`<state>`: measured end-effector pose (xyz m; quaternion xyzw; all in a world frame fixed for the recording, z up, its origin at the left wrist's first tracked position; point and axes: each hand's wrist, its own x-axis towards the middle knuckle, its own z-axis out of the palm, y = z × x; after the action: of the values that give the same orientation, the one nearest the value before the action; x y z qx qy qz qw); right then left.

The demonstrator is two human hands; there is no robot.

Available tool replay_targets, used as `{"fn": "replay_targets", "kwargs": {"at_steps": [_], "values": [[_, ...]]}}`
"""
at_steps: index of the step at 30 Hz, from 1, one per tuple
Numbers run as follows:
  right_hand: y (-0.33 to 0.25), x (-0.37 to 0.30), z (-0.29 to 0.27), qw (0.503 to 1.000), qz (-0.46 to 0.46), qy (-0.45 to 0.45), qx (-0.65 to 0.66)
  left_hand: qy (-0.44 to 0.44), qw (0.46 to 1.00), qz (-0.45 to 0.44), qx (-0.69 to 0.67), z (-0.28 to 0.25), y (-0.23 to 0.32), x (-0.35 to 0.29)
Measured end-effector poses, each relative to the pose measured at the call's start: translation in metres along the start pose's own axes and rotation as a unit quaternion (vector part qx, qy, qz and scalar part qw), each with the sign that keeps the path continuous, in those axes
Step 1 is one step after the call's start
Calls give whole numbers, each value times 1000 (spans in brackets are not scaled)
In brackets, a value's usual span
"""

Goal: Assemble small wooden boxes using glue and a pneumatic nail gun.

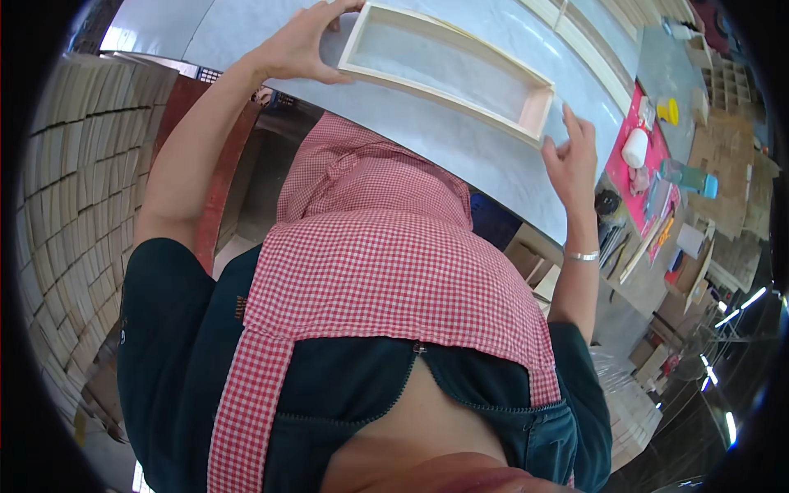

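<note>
A long, shallow rectangular frame of pale wood [444, 100] lies on the bluish-white tabletop [493, 177], slanting down to the right. Its middle shows the same bluish-white surface. My left hand [300, 45] spans the frame's left end, thumb at the near corner and fingers at the far one, gripping it across its width. At the opposite end is my right hand [574, 156], its thumb close by the near corner and its index finger raised apart from the wood. Whether that thumb touches the frame, I cannot tell.
More pale wooden frames [588, 41] lie at the far right of the table. Beyond, a pink surface [626, 152] bears a white bottle [635, 148], with a blue-capped bottle [699, 181] and a yellow cup [668, 112] nearby. Stacked wooden pieces [74, 164] rise at left.
</note>
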<state>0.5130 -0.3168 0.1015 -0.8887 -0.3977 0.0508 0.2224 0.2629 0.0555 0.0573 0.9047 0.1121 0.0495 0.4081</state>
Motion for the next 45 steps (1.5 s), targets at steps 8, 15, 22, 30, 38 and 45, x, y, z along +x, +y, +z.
{"fn": "replay_targets", "kwargs": {"at_steps": [8, 15, 22, 30, 38, 45], "values": [[38, 15, 41, 990, -103, -71, 68, 34, 996, 14, 82, 18, -15, -2], [27, 10, 55, 985, -147, -13, 89, 57, 997, 31, 45, 16, -16, -21], [24, 10, 58, 986, -133, -13, 97, 66, 929, -210, -297, 21, 7, -21], [25, 9, 57, 986, -134, -13, 101, -19, 952, -223, -211, 14, -5, 0], [44, 14, 63, 979, -79, -42, 183, -16, 984, -176, 30, 17, 6, 6], [47, 24, 69, 972, -38, -9, 230, 132, 964, -63, 221, 43, 6, -6]]}}
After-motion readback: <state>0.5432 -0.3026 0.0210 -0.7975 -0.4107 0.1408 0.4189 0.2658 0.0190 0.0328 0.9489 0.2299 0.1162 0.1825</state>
